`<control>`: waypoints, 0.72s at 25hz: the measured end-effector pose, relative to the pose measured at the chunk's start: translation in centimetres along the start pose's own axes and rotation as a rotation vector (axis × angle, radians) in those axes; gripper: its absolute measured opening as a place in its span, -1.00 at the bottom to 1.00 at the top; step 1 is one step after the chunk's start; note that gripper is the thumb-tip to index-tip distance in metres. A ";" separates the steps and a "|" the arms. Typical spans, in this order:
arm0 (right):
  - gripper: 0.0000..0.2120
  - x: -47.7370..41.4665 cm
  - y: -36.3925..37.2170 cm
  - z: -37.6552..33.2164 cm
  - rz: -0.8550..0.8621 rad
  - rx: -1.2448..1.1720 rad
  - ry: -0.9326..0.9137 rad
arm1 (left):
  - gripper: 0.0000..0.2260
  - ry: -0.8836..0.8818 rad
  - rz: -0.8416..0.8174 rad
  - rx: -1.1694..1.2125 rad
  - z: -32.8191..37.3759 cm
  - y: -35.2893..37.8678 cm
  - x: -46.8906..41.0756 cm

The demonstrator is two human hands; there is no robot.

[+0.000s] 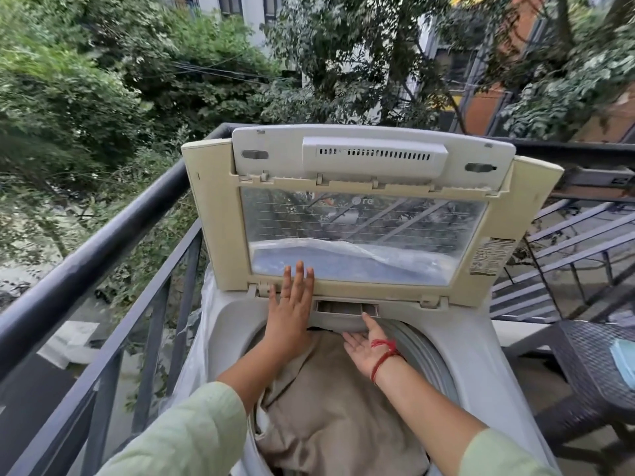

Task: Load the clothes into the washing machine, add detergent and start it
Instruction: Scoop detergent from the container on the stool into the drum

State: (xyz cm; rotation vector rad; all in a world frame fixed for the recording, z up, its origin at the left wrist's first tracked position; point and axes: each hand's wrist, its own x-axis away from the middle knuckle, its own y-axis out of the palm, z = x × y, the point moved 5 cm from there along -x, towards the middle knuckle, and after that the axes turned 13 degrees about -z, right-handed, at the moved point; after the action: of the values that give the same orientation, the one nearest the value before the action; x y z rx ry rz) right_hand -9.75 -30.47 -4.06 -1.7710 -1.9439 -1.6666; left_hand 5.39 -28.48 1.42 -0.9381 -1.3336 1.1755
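Head view: left hand (290, 314) lay flat, fingers spread, on the raised lid (220, 221) (glass-paned); right hand (366, 345) spread open-palmed beneath the detergent drawer (347, 309), gripping nothing, above beige cloth (336, 413).

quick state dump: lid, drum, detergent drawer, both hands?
lid: raised, upright
drum: open, loaded with beige cloth
detergent drawer: compartments showing at the back rim; contents cannot be told
left hand: flat, fingers spread against the lid's lower frame, holding nothing
right hand: open, palm up just under the drawer, holding nothing; red thread on the wrist
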 end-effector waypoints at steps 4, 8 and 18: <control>-0.45 0.4 -0.5 -0.1 0.013 0.043 -0.004 | 0.04 0.003 -0.033 0.025 0.2 -0.1 0.2; -0.42 1.0 -0.9 0.0 -0.006 0.098 0.034 | 0.03 -0.008 -0.138 -0.011 0.0 0.6 0.7; -0.86 6.7 -2.6 -0.8 -0.119 0.301 0.122 | -0.07 0.001 -0.120 0.120 2.3 0.1 4.1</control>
State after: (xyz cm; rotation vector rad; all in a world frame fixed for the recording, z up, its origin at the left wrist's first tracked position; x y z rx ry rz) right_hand -14.45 -25.79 -1.17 -1.4398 -2.1452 -1.3828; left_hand 2.68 -24.77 2.36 -0.7622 -1.2863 1.1488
